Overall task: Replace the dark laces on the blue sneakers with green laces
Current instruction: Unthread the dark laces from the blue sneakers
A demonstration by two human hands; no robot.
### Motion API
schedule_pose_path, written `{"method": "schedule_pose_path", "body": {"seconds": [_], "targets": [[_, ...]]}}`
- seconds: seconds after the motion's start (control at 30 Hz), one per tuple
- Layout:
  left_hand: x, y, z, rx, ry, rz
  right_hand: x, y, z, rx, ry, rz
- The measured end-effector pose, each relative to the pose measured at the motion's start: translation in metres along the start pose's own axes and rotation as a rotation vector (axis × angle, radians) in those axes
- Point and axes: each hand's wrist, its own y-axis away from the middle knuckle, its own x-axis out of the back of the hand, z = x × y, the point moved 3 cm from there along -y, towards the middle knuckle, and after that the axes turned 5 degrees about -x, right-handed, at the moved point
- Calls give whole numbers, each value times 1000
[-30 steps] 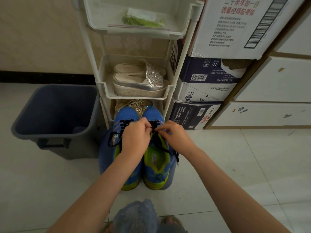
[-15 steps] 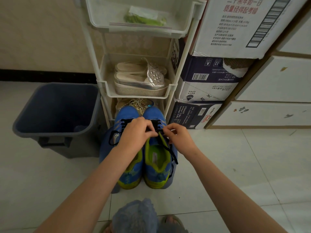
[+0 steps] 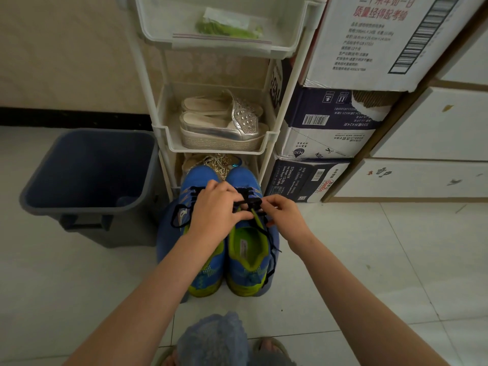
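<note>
Two blue sneakers with lime-green linings stand side by side on the floor, toes toward the rack. The right sneaker (image 3: 249,257) has its dark lace (image 3: 272,249) partly undone, loose ends trailing down its right side. My left hand (image 3: 215,210) and my right hand (image 3: 284,216) both pinch that dark lace over the upper eyelets. The left sneaker (image 3: 203,278) lies mostly under my left forearm, its dark lace (image 3: 177,215) looping out to the left. Green laces in a clear bag (image 3: 229,27) lie on the rack's top tray.
A white tiered rack (image 3: 266,143) holds silver sandals (image 3: 224,125) directly behind the sneakers. A grey bin (image 3: 87,175) stands at left. Stacked cardboard boxes (image 3: 322,133) and a white cabinet (image 3: 427,178) are at right. My knee and sandalled feet show at the bottom edge.
The sneakers sit lower in view as the camera tilted up slightly. My right hand has drawn a little to the right, pulling the dark lace out across the right sneaker's eyelets.
</note>
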Motion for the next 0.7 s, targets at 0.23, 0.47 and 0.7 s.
{"method": "schedule_pose_path", "body": {"seconds": [0.23,0.47,0.7], "targets": [[-6,1,-3,44,292,138,-2,-2,-5,135,148,30],[-11,-3,-2,155,447,146,-1,-3,-1,102,141,52],[6,4,-2,203,935,193,0,-6,1,39,136,64]]}}
